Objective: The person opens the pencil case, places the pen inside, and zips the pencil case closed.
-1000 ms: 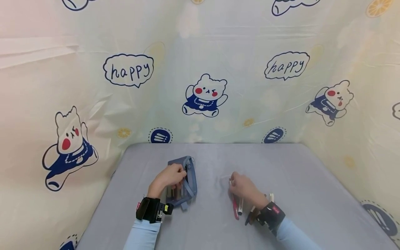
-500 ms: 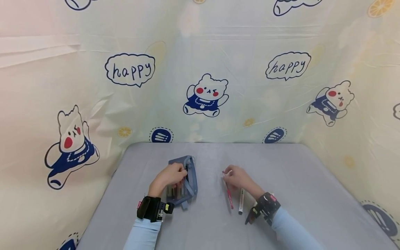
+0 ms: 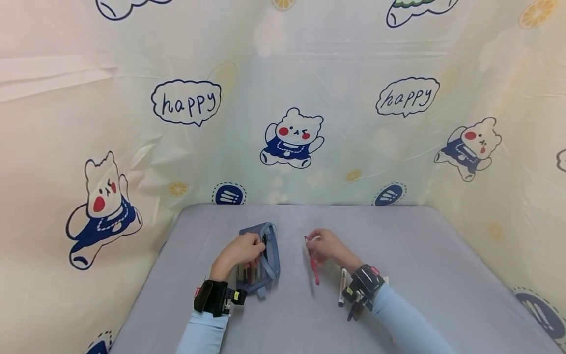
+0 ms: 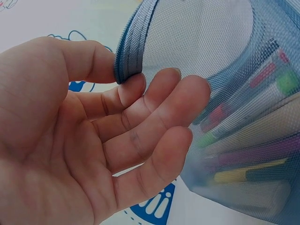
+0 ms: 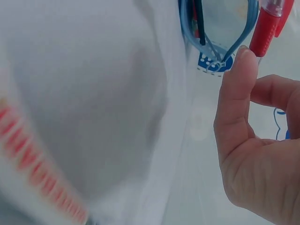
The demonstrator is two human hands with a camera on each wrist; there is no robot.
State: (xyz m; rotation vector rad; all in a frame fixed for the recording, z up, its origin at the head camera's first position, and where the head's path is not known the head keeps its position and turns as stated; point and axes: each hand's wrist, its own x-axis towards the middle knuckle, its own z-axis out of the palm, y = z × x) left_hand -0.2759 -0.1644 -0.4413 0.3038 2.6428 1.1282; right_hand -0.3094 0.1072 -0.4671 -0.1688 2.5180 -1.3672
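Far left: pale backdrop point(image 3: 40, 137) bearing blue-clad bear figures, with "happy" lettered in cloud outlines farther along. Ahead of it, grey-covered table point(image 3: 398, 241), set with all items below. Next in order: light-blue left sleeve point(image 3: 203, 332), then black left wrist unit point(image 3: 212, 297) strapped at the cuff. Beyond these, left hand point(image 3: 239, 250) over a blue mesh pencil case point(image 3: 274, 258), on the left half of the table. Zipped edge pinched between thumb and forefinger; remaining fingers loosely bent near the mesh, impossible to tell whether touching. Opening parted. Through the mesh in the left wrist view: several pens point(image 4: 253, 103) lying side by side, among them green, purple and yellow colouring.

To the right of the case, well apart from it: red pen point(image 3: 314, 273), tilted, pinched near its upper end by the fingertips of the right hand point(image 3: 329, 246). Unable to tell whether clear of the table. Farther right: white marker point(image 3: 342, 285) with dark end, flat on the table, just beside the right wrist unit point(image 3: 366, 284). Last, light-blue right sleeve point(image 3: 409, 322). Blurred in the right wrist view: pale item point(image 5: 42, 173) with red lettering.
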